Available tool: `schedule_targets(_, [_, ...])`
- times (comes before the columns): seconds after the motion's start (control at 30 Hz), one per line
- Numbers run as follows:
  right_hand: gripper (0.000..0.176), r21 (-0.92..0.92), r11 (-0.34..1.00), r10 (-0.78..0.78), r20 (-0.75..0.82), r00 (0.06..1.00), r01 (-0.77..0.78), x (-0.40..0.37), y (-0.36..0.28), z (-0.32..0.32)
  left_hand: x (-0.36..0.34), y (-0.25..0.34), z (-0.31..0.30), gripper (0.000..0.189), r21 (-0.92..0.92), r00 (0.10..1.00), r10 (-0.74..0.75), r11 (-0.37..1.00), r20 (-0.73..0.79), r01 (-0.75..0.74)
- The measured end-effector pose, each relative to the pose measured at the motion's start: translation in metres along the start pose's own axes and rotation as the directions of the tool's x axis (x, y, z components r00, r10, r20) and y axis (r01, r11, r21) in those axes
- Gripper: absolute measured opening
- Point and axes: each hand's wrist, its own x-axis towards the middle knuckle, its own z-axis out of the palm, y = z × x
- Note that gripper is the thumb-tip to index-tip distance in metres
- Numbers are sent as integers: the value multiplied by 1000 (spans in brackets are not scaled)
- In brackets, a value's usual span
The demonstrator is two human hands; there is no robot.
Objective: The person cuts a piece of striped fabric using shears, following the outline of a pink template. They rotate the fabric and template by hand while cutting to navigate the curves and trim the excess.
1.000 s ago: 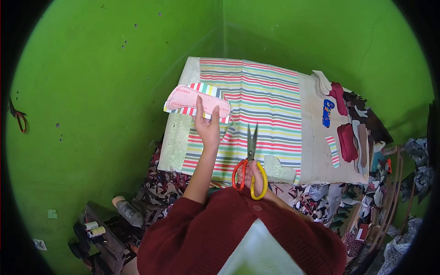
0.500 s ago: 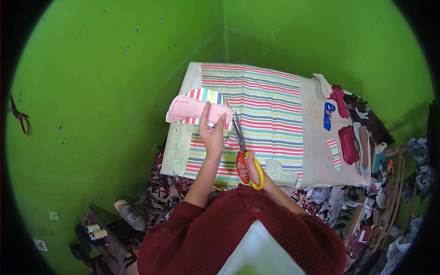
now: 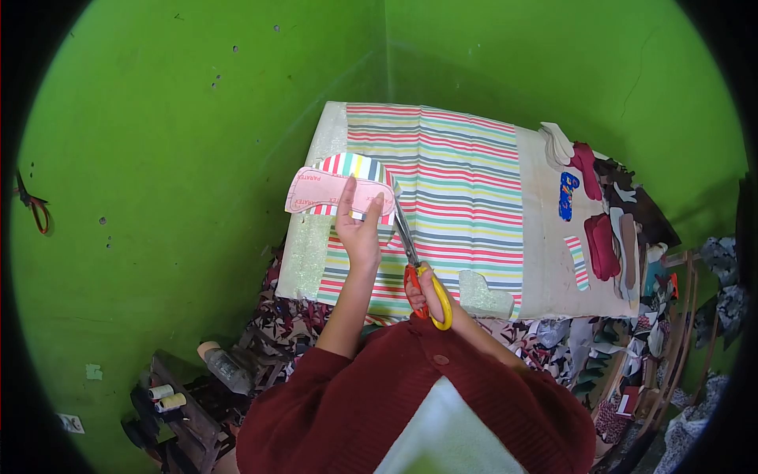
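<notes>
My left hand [image 3: 360,235] is closed on a pink insole [image 3: 317,186] printed "PARATEX", thumb and fingers lying over its face. Striped fabric backs the insole and sticks out past its outline above and below. My right hand [image 3: 425,291] grips scissors [image 3: 407,238] with one red and one yellow handle loop. Their blades point up and away from me, tips right at the insole's right end. Under both hands a striped cloth [image 3: 458,189] is spread over a pale padded work surface [image 3: 545,253].
Along the right side lie a small striped cutout [image 3: 577,263], a blue patterned piece [image 3: 565,197], maroon pieces [image 3: 602,247] and white pieces [image 3: 557,142]. Thread spools [image 3: 170,403] and a bottle [image 3: 227,370] stand lower left. Other scissors [image 3: 33,207] hang on the green wall.
The scissors have shifted left, bringing their blades against the insole's right end, and the blades look closer together. My left hand and the insole have moved slightly left.
</notes>
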Motion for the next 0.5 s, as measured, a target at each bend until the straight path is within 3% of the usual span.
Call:
schedule_targets(0.17, [46, 25, 999, -48, -13, 999, 48, 8, -10, -1, -7, -1, 3, 53, 40, 1000, 15, 999, -3, -15])
schedule_targets(0.5, [43, 107, 994, 31, -57, 998, -25, 19, -7, 4, -16, -7, 2, 55, 105, 999, 42, 994, -35, -38])
